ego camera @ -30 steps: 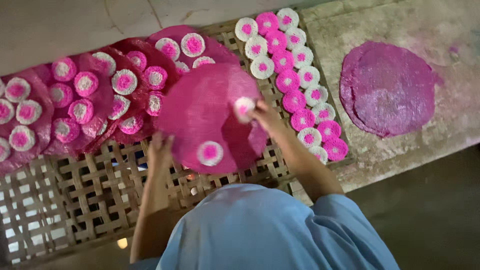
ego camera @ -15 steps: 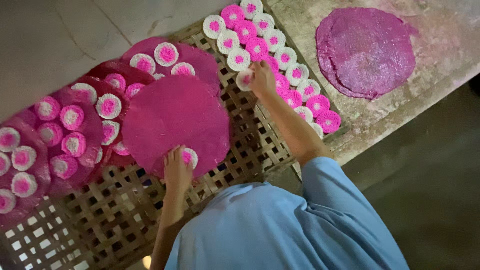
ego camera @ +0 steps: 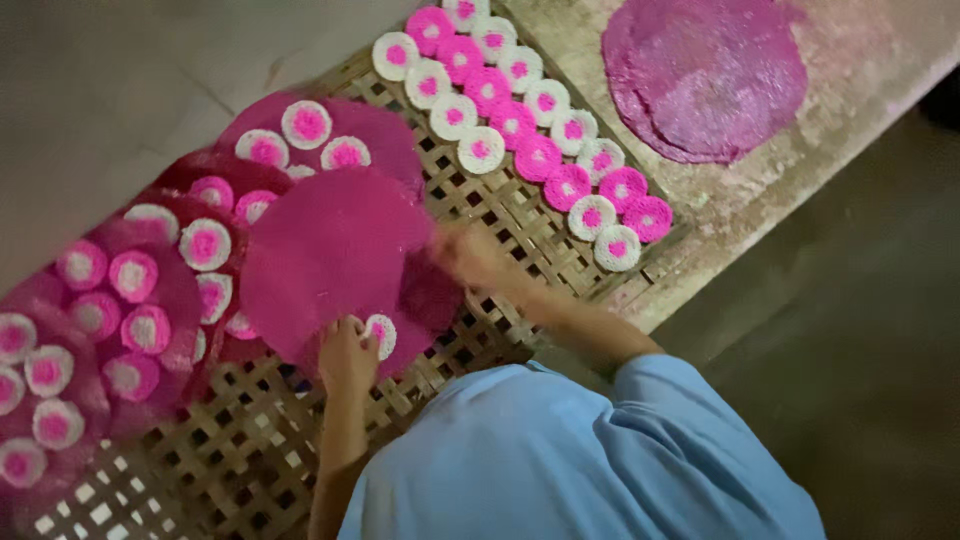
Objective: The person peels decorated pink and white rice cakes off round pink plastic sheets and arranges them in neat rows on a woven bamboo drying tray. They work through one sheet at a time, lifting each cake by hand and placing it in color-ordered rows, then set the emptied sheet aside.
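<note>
Two hands work one thin, floppy pink disc (ego camera: pixel 335 255): left hand (ego camera: pixel 345 352) pinches its near edge, right hand (ego camera: pixel 470 255) blurred, grip unclear.

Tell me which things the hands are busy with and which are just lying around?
Busy with:
- left hand on the small white-and-pink disc
- right hand, blurred, at the big pink round sheet

Lying around:
- rows of small discs
- purple round sheet
- woven tray

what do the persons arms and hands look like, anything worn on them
Both hands are bare: the left hand and the right hand, which is blurred, show no gloves. No rings or watch can be made out. The forearms are uncovered; a light blue garment's short sleeve covers the right upper arm.
</note>
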